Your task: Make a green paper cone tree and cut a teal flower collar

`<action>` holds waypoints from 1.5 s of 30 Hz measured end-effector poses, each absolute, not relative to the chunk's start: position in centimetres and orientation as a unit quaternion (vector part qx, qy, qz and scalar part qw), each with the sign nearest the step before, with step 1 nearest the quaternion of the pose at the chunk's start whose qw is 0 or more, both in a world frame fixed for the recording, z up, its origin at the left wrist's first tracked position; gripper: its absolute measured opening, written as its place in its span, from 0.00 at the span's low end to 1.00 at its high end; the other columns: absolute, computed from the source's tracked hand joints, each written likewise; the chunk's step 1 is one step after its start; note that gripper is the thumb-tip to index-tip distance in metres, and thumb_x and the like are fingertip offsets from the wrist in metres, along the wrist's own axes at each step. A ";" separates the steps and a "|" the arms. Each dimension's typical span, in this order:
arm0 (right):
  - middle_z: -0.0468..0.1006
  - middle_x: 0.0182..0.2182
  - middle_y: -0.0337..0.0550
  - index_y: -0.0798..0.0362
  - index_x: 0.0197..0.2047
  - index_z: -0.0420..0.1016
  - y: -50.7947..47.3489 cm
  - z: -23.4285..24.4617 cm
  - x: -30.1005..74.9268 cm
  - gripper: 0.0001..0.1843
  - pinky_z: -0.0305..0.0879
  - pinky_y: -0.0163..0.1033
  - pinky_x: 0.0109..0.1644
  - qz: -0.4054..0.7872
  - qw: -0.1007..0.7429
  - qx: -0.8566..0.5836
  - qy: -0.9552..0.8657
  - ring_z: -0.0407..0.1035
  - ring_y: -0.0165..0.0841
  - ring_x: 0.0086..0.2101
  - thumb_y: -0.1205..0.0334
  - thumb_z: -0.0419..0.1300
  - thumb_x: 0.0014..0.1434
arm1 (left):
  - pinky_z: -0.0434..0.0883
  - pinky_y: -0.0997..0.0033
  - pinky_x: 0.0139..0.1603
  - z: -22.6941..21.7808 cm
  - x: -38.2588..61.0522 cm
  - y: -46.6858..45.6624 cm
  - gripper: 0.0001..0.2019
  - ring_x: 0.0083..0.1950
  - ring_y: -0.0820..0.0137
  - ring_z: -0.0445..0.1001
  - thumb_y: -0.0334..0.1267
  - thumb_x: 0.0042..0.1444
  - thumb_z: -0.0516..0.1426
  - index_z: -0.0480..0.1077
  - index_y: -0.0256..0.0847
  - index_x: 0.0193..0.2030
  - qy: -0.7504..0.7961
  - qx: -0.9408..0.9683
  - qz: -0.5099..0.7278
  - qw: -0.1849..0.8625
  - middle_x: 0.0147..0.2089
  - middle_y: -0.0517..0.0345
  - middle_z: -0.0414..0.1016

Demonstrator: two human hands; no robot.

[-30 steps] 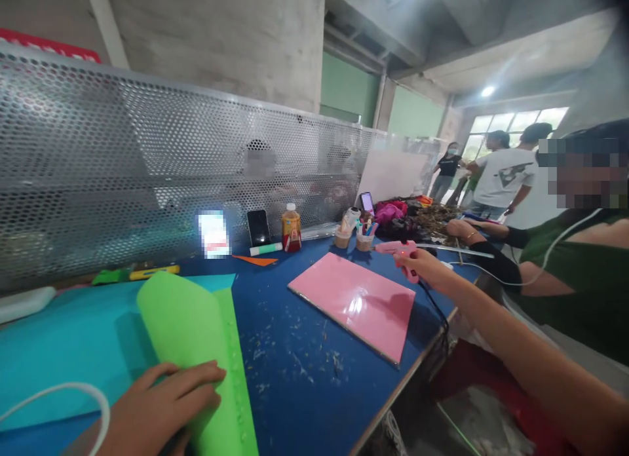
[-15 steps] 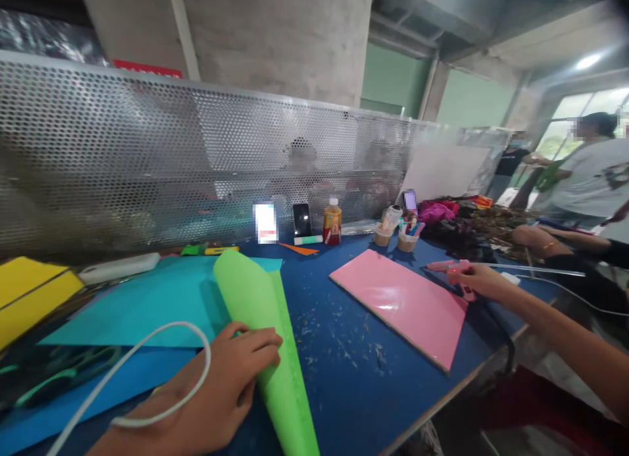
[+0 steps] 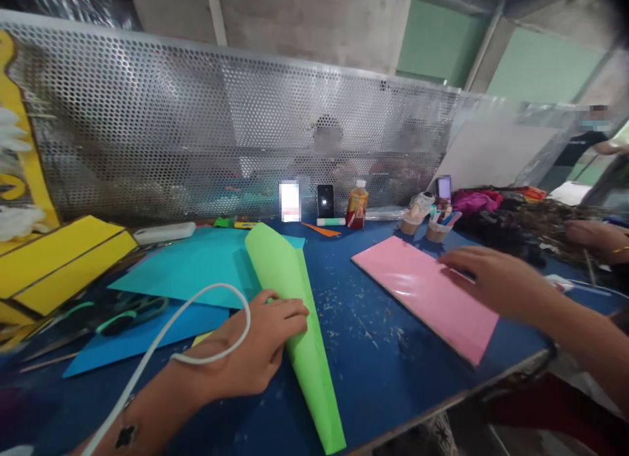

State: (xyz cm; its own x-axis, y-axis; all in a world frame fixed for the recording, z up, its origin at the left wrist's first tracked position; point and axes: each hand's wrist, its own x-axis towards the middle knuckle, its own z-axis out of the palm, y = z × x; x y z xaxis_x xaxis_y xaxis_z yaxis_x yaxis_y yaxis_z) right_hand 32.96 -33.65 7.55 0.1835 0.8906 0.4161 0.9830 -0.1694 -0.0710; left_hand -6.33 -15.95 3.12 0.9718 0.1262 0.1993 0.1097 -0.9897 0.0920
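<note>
Having moved off the glue gun, the right hand (image 3: 496, 279) is hovering loosely open, seemingly empty, by the pink board (image 3: 417, 285); the left hand (image 3: 260, 344), half-curled, is holding down green paper (image 3: 314, 377) on the surface (image 3: 383, 390).

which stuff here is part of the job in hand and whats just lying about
Probably in the job:
- curled green sheet, under the left hand
- perhaps the pink sheet, nearest the right hand

Probably just lying about:
- drink bottle
- dark-screened phone
- orange scrap
</note>
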 end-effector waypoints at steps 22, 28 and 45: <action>0.83 0.45 0.34 0.44 0.43 0.83 -27.1 3.9 15.4 0.06 0.60 0.43 0.41 -0.071 0.033 -0.206 -0.975 0.71 0.34 0.47 0.60 0.63 0.70 | 0.45 0.47 0.80 0.3 -5.0 -15.5 0.28 0.76 0.55 0.59 0.32 0.50 0.57 0.71 0.40 0.61 0.027 0.990 0.113 0.081 0.70 0.47 0.71; 0.82 0.49 0.34 0.44 0.48 0.81 -26.9 2.3 16.9 0.08 0.63 0.41 0.44 -0.039 0.077 -0.216 -0.973 0.72 0.31 0.50 0.61 0.60 0.72 | 0.41 0.42 0.80 0.1 -4.3 -15.5 0.33 0.78 0.49 0.53 0.36 0.51 0.58 0.66 0.37 0.67 0.015 0.995 0.080 0.055 0.74 0.43 0.64; 0.80 0.36 0.38 0.46 0.38 0.80 -28.4 3.2 15.6 0.06 0.64 0.42 0.34 -0.078 0.070 -0.293 -0.950 0.74 0.35 0.39 0.56 0.65 0.68 | 0.34 0.49 0.80 0.3 -2.8 -15.5 0.29 0.80 0.51 0.48 0.42 0.49 0.62 0.70 0.38 0.60 -0.018 0.997 0.079 -0.013 0.75 0.45 0.61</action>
State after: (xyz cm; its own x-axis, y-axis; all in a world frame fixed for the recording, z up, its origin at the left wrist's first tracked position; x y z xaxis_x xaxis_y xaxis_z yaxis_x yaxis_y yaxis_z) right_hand 15.60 -28.35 3.21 -0.8186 0.5456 0.1794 0.5676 0.8163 0.1073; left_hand -2.78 -15.52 0.27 0.9869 -0.0381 0.1568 -0.0341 -0.9990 -0.0282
